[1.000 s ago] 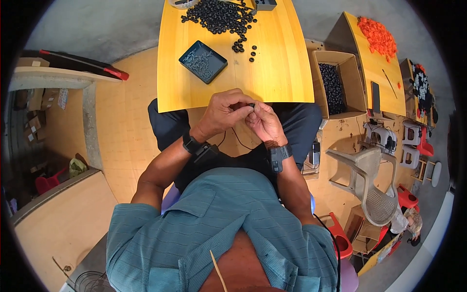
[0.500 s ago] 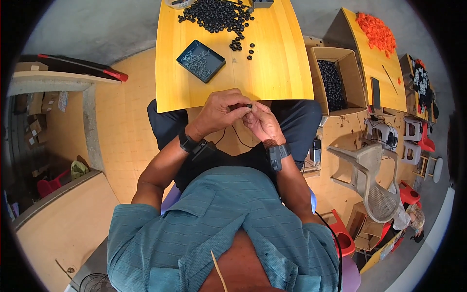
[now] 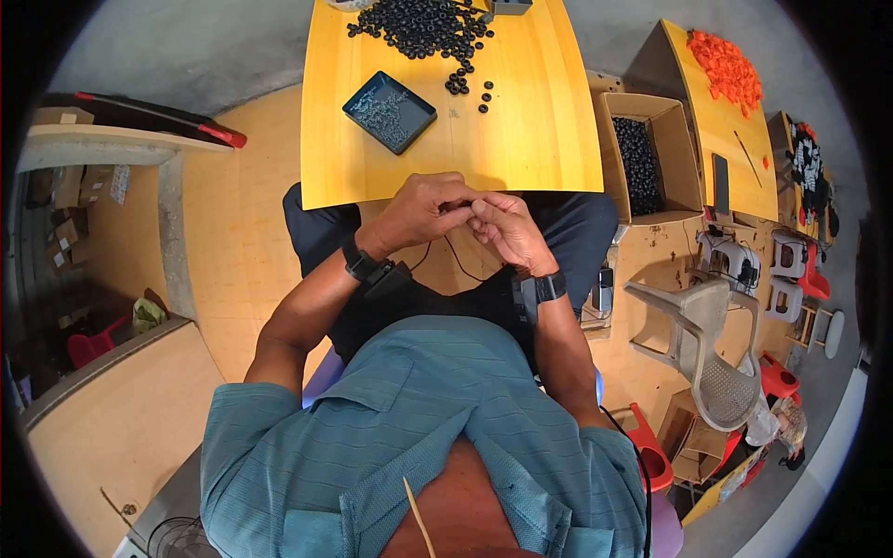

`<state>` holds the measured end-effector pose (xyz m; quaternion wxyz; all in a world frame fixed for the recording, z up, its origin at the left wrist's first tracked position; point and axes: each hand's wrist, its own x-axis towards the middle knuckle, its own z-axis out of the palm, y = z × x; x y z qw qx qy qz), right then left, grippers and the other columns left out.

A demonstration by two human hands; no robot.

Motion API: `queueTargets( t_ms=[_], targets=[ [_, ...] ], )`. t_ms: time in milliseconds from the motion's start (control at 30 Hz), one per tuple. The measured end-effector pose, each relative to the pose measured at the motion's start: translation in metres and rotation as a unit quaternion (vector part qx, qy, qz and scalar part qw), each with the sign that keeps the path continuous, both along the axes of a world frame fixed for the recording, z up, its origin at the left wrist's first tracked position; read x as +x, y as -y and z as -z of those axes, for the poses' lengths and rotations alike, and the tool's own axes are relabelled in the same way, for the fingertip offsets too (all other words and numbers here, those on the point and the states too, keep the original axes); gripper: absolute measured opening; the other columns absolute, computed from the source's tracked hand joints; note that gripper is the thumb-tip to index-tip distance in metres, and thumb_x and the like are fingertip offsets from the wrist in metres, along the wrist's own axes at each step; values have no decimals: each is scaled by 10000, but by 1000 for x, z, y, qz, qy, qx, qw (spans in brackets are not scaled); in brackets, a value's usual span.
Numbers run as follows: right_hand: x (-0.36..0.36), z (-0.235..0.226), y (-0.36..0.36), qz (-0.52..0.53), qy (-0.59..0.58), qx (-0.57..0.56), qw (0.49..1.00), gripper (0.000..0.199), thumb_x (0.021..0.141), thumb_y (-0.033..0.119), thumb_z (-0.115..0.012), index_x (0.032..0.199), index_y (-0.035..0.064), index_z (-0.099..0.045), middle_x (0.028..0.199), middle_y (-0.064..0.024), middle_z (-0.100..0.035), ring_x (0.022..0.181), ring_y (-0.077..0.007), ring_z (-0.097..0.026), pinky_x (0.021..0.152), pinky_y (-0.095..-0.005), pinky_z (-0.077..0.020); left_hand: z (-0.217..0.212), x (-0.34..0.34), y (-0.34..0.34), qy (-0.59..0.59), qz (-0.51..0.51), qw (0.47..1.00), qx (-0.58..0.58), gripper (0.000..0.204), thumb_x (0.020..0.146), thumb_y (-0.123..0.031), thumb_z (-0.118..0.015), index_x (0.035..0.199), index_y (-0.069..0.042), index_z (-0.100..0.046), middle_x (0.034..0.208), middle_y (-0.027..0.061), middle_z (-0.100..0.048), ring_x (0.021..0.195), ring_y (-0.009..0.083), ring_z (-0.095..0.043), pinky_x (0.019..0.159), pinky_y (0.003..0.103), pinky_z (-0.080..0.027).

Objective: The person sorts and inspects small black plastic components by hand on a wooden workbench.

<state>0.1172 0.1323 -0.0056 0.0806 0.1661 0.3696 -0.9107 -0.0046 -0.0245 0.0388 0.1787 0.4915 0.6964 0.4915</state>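
Note:
Just off the table's near edge, my left hand (image 3: 423, 212) and my right hand (image 3: 510, 230) meet fingertip to fingertip. Both are closed in a pinch round a small black piece (image 3: 468, 205), which the fingers nearly cover, so its exact shape does not show. Beyond them on the yellow table (image 3: 521, 139) lies a dark square tray (image 3: 410, 139) with a heap of tiny grey parts (image 3: 381, 110) in it. Farther back is a pile of small black rings (image 3: 419, 28), with several loose ones (image 3: 486, 97) strayed toward me.
To the table's right stands an open cardboard box (image 3: 684, 153) filled with black parts (image 3: 636, 163). Another yellow table behind it carries an orange heap (image 3: 724, 70) and a dark flat object (image 3: 721, 181). A grey plastic chair (image 3: 707, 325) and several stools are at the right.
My right fingers have shifted over the small black piece, which shows less than before. Both hands stay together at the table edge, and the view has moved slightly.

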Motion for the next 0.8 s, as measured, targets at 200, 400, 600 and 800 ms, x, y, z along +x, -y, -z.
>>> queueTargets(
  t_ms=[200, 400, 600, 800],
  targets=[
    [1, 12, 5, -3, 20, -11, 1000, 178, 946, 146, -646, 1038, -2, -687, 848, -14, -641, 689, -75, -543, 571, -207, -412, 16, 0, 7, 169, -23, 983, -71, 209, 867, -136, -689, 1030, -5, -696, 762, 100, -646, 628, 157, -602, 569, 279, -467],
    [-5, 17, 28, 39, -2, 103, 994, 91, 908, -1, -583, 910, -17, -672, 747, -35, -623, 597, -94, -555, 552, -224, -459, 19, 17, -9, 85, -95, 988, -89, 258, 931, -192, -572, 875, 39, -675, 669, 83, -643, 626, 113, -604, 570, 274, -475],
    [-8, -10, 33, 50, -45, 180, 981, 82, 891, -27, -598, 909, -13, -677, 722, -23, -614, 589, -83, -548, 545, -204, -446, 4, 20, -12, 183, -121, 976, -13, 243, 853, -188, -572, 752, 10, -668, 612, 141, -641, 530, 219, -640, 512, 319, -483],
    [-8, 19, 29, 56, -8, 133, 989, 100, 928, -4, -575, 948, -2, -673, 772, -26, -626, 636, -84, -559, 588, -221, -470, 28, 15, -17, 148, -149, 978, -6, 236, 864, -169, -584, 730, 9, -662, 582, 138, -623, 514, 174, -626, 495, 302, -471]
  ],
)
